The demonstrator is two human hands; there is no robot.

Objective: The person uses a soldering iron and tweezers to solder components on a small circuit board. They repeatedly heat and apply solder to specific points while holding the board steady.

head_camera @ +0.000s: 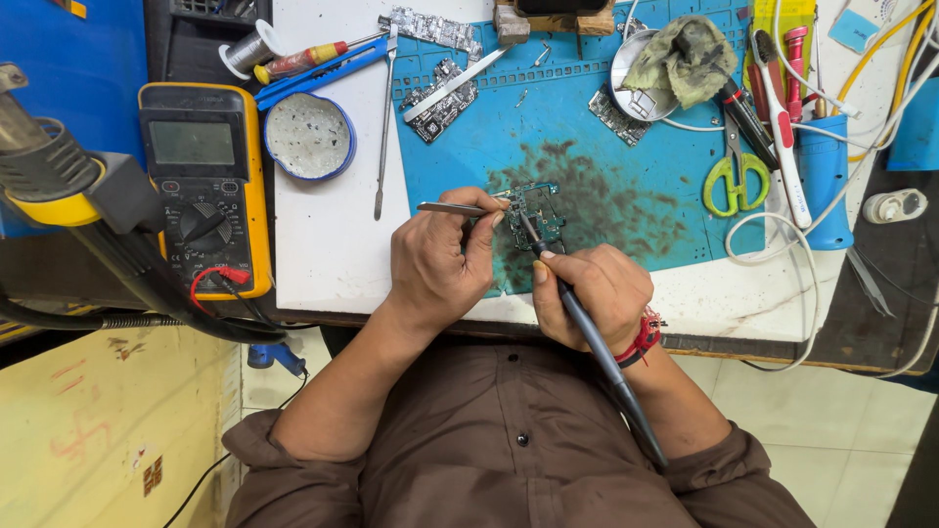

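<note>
Head view: the right hand (590,293) holds a soldering iron (587,332) like a pen, fingers pressed together around its dark shaft, with the tip slanting up and left onto a small circuit board (538,207) at the centre of the frame. That pen hold keeps the heel of the hand down on the tabletop (333,225), probably for steadiness. The iron's cord end runs back over the wrist toward the lower right.

The left hand (437,262) pinches a pair of tweezers (455,207) between thumb and fingers; they lie nearly level, with their points meeting the board's left edge, apparently pinning the board or a part on it while the iron works. The two tools come in from opposite sides, so neither crosses the other.

The board rests on a blue work mat (646,186), on a dark stained patch just beyond the fingertips. Both hands sit close to the near edge of the tabletop, the wrists hanging over it.

Open room lies to the left of the left hand, where the white surface is bare up to a yellow multimeter (203,186) at the left edge. Above it are a round tin (310,135) and a second pair of tweezers (383,127). To the right, green-handled scissors (736,176) and white cables (782,274) crowd the mat's right border. More board pieces (440,103) lie along the top of the frame.
</note>
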